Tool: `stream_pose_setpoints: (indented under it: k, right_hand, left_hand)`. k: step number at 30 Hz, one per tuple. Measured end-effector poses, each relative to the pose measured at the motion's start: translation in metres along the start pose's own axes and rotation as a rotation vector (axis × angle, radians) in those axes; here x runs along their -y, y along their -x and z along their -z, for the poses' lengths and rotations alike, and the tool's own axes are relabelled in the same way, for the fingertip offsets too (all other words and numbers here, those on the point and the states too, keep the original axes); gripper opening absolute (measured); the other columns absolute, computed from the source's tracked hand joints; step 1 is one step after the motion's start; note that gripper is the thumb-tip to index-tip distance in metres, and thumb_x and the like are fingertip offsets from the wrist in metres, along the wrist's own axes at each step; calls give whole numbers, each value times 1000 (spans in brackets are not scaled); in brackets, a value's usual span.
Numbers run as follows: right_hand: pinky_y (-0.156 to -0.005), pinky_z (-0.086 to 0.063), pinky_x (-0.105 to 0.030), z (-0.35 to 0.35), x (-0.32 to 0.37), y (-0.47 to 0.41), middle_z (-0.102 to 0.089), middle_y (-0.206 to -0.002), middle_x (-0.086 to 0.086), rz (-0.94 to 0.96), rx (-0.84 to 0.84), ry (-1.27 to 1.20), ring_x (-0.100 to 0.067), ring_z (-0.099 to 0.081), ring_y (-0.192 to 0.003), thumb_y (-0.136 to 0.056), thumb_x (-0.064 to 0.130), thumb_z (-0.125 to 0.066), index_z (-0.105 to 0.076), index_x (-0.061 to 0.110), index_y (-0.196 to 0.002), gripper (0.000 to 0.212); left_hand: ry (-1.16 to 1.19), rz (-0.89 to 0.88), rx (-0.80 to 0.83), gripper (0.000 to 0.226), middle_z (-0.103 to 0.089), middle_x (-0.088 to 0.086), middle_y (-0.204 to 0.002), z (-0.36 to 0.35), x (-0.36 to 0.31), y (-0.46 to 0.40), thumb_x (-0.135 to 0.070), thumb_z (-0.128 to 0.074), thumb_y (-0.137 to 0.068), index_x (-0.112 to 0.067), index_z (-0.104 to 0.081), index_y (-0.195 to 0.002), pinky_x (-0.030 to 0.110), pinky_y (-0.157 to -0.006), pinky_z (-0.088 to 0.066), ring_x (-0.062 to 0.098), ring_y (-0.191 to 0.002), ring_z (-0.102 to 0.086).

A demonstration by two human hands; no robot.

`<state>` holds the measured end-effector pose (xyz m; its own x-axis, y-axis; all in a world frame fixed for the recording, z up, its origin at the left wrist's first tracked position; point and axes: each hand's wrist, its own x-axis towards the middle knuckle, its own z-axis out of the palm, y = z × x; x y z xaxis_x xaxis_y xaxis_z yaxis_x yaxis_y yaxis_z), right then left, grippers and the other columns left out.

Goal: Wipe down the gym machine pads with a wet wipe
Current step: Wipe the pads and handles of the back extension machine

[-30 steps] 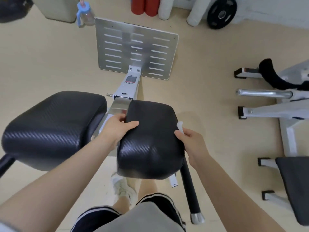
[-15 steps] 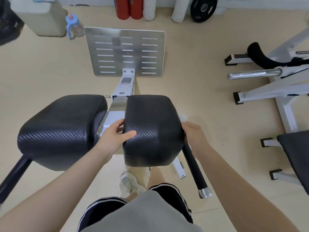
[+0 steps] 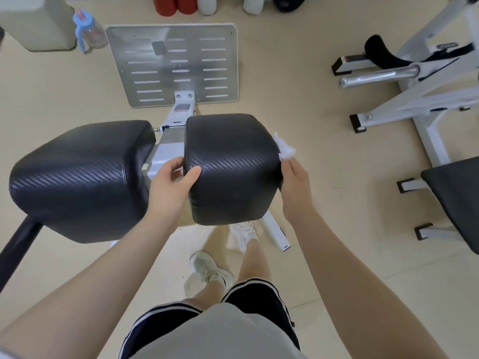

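While two black pads sit side by side on the machine, the left pad (image 3: pixel 80 177) is the bigger in view and goes untouched, and the right pad (image 3: pixel 230 167) is the one being worked. Beyond them a single slotted metal footplate (image 3: pixel 173 66) lies on the floor. The left hand (image 3: pixel 171 185) grips the right pad's inner edge, thumb over the top face and fingers curled round the side, steadying it. The right hand (image 3: pixel 295 187) is at the pad's outer side and pinches one crumpled white wet wipe (image 3: pixel 285 150) against that side near the top corner; how its fingers lie behind the pad I cannot tell. So: two pads, two hands, one wipe, one footplate.

The wipe looks bunched into a small wad, so I judge it may touch only a narrow strip per pass and leave parts of the side face unwiped. Pinched by one corner, it could also slip free if dragged hard across the textured cover. If the pad swivels on its mount, a loosened left grip would let it turn away from the stroke.
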<state>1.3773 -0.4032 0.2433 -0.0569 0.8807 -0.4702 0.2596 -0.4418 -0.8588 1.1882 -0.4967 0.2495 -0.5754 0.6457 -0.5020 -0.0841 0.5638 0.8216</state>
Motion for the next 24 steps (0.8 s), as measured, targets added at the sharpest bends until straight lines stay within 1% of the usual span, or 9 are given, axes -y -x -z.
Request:
stream_pose_setpoints:
  k: [2, 5, 8, 9, 11, 14, 16, 20, 24]
  right_hand:
    - [-67, -36, -23, 4, -31, 19, -52, -65, 15, -57, -60, -2, -6, -44, -62, -99, 21, -38, -50, 28, -68, 34]
    - [-80, -35, -28, 0, -89, 40, -47, -91, -6, -217, -63, 80, -14, -43, -85, -100, 28, -35, -51, 14, -92, 22]
    - [-84, -31, -29, -9, -108, 47, -37, -100, -1, -326, -64, 64, -15, -35, -94, -100, 30, -32, -48, 12, -105, 25]
    - [-80, -33, -28, -10, -101, 43, -39, -95, -4, -311, -82, 25, -14, -38, -91, -100, 28, -33, -50, 8, -104, 27]
    - [-69, -35, -24, -8, -76, 30, -41, -79, -13, -194, -108, -54, -9, -42, -75, -99, 18, -34, -53, 1, -94, 26]
    - [-53, -34, -12, -1, -39, 18, -41, -65, 2, -46, -94, -33, 2, -39, -50, -98, 10, -34, -53, 9, -84, 24]
    - [-53, -35, -9, 2, -32, 19, -43, -65, 5, 0, -58, -2, 5, -42, -48, -99, 11, -34, -53, 11, -86, 23]
    - [-49, -31, -9, 6, -51, 27, -37, -57, 10, -5, -35, 16, 2, -38, -47, -99, 12, -36, -44, 23, -67, 35]
    - [-55, -32, -21, 6, -111, 28, -40, -64, 2, -168, 22, 47, -10, -36, -61, -97, 12, -35, -48, 11, -72, 28]
  left_hand:
    - [-5, -7, -3, 46, -58, -5, -125, 3, 12, 13, -23, -63, -86, -18, -51, -129, 31, -101, -41, 13, -116, -53]
    - [-160, -43, 70, 49, -55, -5, -128, 8, 29, 29, -17, -60, -88, -24, -45, -134, 33, -97, -43, 16, -112, -55]
    - [-237, -37, 103, 54, -54, -8, -127, 8, 43, 36, -16, -58, -90, -28, -39, -139, 18, -83, -44, 14, -107, -59]
    - [-245, -39, 92, 54, -55, -10, -124, 6, 45, 37, -16, -57, -90, -29, -39, -139, 12, -78, -41, 11, -104, -59]
    - [-266, -43, 58, 50, -57, -12, -117, 2, 47, 36, -16, -56, -91, -28, -42, -138, 13, -77, -40, 8, -99, -59]
    - [-257, -25, -15, 46, -60, -6, -115, -3, 46, 36, -16, -56, -91, -24, -46, -136, 21, -84, -40, 10, -98, -58]
    - [-278, -12, -52, 44, -62, 0, -121, -7, 45, 37, -18, -56, -91, -23, -49, -134, 27, -89, -43, 16, -104, -59]
    - [-315, -4, -104, 41, -63, 3, -120, -14, 45, 38, -18, -54, -92, -26, -52, -132, 39, -89, -48, 20, -101, -60]
    - [-391, -47, -146, 39, -65, -2, -108, -16, 55, 36, -21, -54, -91, -30, -54, -129, 21, -80, -37, 7, -86, -54]
